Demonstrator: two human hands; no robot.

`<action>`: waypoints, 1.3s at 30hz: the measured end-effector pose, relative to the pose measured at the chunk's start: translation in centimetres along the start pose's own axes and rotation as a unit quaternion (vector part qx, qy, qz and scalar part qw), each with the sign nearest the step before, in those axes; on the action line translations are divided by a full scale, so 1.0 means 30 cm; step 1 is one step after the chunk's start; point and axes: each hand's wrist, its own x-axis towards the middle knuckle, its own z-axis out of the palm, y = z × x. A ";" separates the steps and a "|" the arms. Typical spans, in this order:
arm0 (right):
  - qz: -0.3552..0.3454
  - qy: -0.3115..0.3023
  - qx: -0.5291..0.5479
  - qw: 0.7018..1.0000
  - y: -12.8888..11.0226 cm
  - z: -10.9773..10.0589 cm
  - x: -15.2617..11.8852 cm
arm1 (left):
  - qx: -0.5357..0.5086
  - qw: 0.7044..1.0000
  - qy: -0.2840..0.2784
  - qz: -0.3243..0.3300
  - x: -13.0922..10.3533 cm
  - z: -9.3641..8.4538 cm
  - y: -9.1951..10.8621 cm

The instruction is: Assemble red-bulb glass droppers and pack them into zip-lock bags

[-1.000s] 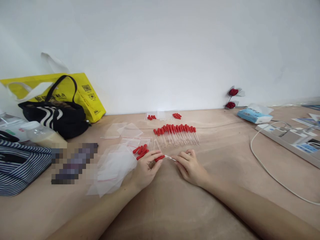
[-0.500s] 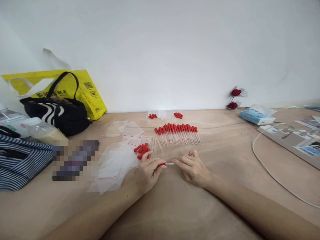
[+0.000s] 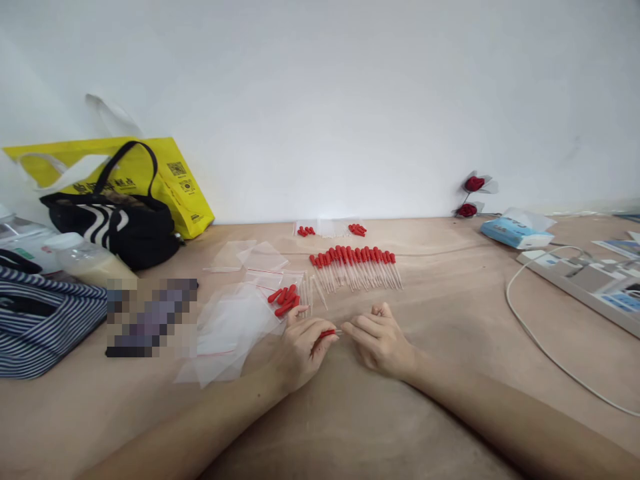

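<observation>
Between thumb and fingers, my left hand pinches a red rubber dropper bulb. A thin clear dropper tube meets the bulb's right end, and my right hand is closed on the tube's other end. Only a short piece of the tube shows between the hands. Just beyond them lies a row of droppers with red bulbs and clear stems. Loose red bulbs rest on a clear zip bag near my left fingers, beside several loose tubes.
Clear zip bags lie spread left of my hands. At the wall sits a bag of droppers. Farther left are a black bag, a yellow bag and a bottle. Rightward are tissues, a power strip and a cable.
My hands have drawn closer together, and less of the tube shows between them. More of the red bulb is visible at my left fingertips.
</observation>
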 end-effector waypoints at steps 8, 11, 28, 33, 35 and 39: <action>0.049 -0.011 0.005 0.999 0.022 -0.010 0.009 | -0.101 0.993 -0.006 -0.057 0.013 -0.007 -0.056; 0.054 -0.028 0.012 0.998 0.023 -0.016 0.006 | -0.120 0.992 -0.003 -0.044 0.011 -0.012 -0.072; 0.201 -0.028 0.087 0.975 0.029 0.012 -0.004 | -0.393 0.781 0.132 -0.467 0.250 -0.010 -0.194; 0.211 -0.023 0.083 0.974 0.053 0.016 -0.016 | -0.348 0.800 0.042 -0.487 0.387 0.026 -0.361; 0.203 -0.026 0.086 0.975 0.049 0.014 -0.015 | -0.327 0.809 0.011 -0.488 0.416 0.060 -0.398; 0.196 -0.030 0.085 0.976 0.038 0.007 -0.010 | -0.290 0.833 -0.016 -0.472 0.443 0.113 -0.438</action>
